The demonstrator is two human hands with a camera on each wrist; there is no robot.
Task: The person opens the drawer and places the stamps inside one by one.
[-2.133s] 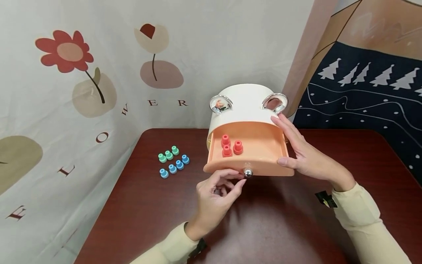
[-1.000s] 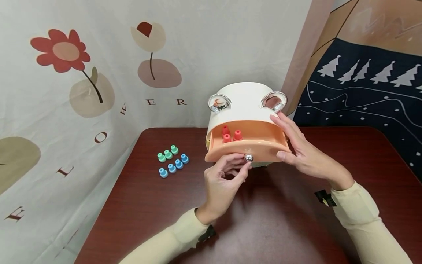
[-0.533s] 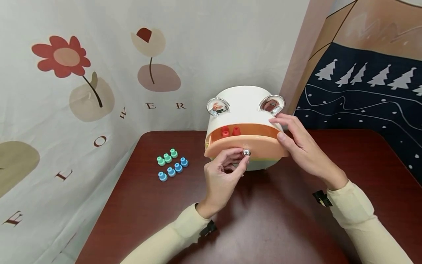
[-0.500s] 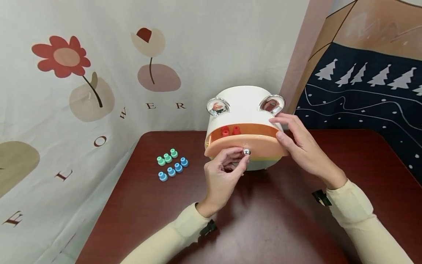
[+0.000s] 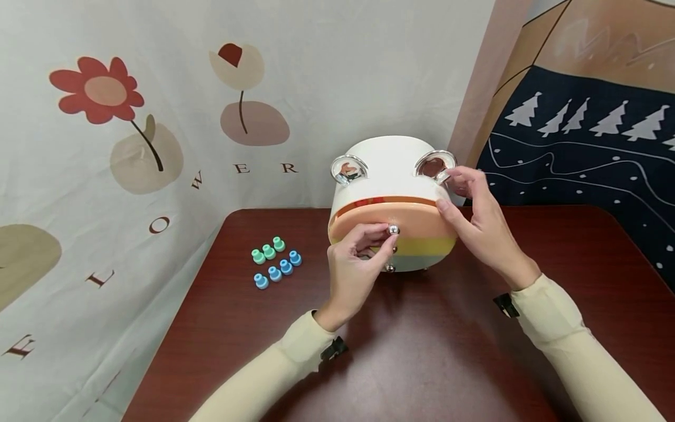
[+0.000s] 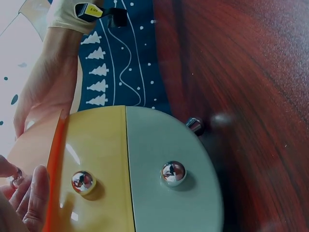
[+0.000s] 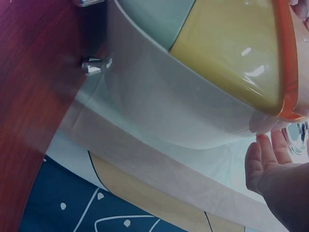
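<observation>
A small white drawer cabinet (image 5: 392,158) with silver ear-shaped handles stands on the table. Its top peach drawer (image 5: 419,220) sticks out slightly, leaving a narrow gap where red pieces (image 5: 369,201) barely show. My left hand (image 5: 354,272) pinches that drawer's silver knob (image 5: 394,229) between thumb and fingertips. My right hand (image 5: 482,217) is at the cabinet's right side, thumb against its front edge, loosely bent fingers beside the right ear handle (image 5: 435,166). The left wrist view shows the yellow drawer (image 6: 96,130) and grey-green drawer (image 6: 154,137) flush below, each with a silver knob.
On the dark red-brown table (image 5: 221,351), left of the cabinet, lie a row of green pegs (image 5: 269,251) and a row of blue pegs (image 5: 286,267). A printed cloth (image 5: 316,70) hangs behind the table. Short silver feet (image 7: 94,65) carry the cabinet.
The peach drawer has slid back from wide out to nearly in, my left hand moving with its knob. The red pieces are now mostly hidden. My right fingers have shifted up toward the ear handle.
</observation>
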